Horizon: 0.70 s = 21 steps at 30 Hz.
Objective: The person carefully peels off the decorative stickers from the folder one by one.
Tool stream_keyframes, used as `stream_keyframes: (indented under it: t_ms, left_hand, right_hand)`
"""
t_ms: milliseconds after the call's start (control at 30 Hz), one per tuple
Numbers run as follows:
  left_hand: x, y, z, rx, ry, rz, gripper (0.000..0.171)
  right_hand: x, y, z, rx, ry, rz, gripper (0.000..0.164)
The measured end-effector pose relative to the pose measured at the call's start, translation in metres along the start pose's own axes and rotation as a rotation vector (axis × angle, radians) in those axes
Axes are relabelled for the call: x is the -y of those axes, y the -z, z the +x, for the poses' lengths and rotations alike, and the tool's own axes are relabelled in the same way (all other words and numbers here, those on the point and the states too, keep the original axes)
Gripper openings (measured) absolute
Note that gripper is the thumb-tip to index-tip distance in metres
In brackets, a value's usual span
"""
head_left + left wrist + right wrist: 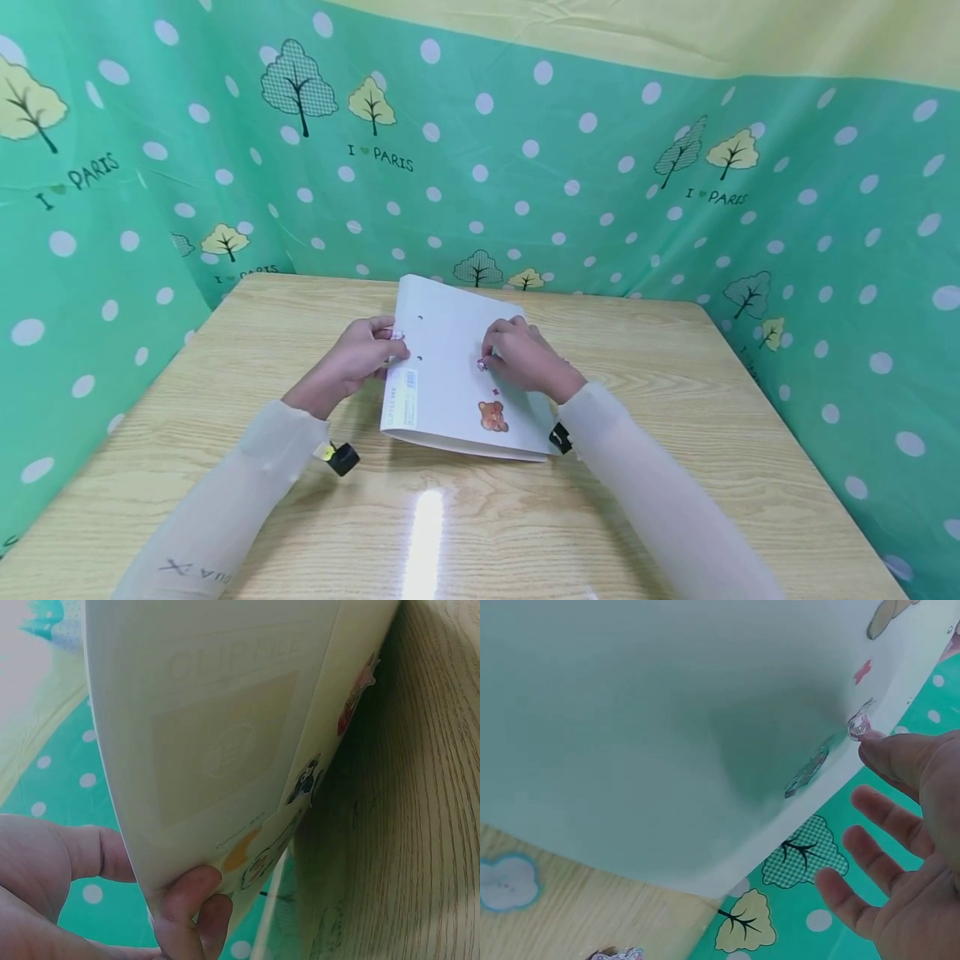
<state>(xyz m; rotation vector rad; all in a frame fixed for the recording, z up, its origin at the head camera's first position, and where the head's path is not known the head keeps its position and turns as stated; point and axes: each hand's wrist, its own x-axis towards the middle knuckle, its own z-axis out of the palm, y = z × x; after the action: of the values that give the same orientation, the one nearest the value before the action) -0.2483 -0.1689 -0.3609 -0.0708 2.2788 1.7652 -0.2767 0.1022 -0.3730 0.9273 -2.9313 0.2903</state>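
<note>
At the left edge of the white folder (453,367), pinches the spine side with the left grip (366,354), thumb over the front and fingers behind. Rests the folder on the bench (217,400), seemingly tipped up along its spine and not lying flat. Along that spine, in the left wrist view, shows several stickers (304,781). Just inside the folder's left edge, carries a printed label (401,400) and, higher up, two punched holes (420,317).

Right of the folder's middle, appears to pinch a small purple sticker (482,365) with the right grip (522,357), at the very fingertips and touching the cover; the other fingers spread, away from the folder. Cannot tell how much of the sticker's back already adheres. Nearer the folder's lower edge, bears a tiny pink sticker (496,391) and then a brown bear sticker (492,416).

Judging from all this, probably in the middle of placing the purple sticker on the folder's cover. Next, would call for steadying the folder's spine with the left grip, pressing the sticker flat against the cover, then releasing without lifting a corner.
</note>
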Motion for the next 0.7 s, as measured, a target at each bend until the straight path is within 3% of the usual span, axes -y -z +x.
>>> stream_keyframes:
  t_ms: [400,700]
  left_hand:
    - [-0.001,0.000,-0.001,0.005,-0.009,0.009,0.075]
    - [-0.001,0.000,-0.002,0.004,-0.004,0.005,0.074]
  right_hand:
    - [0.000,0.002,-0.004,-0.029,0.047,-0.065,0.011]
    - [-0.009,0.007,-0.012,-0.092,0.075,-0.027,0.012]
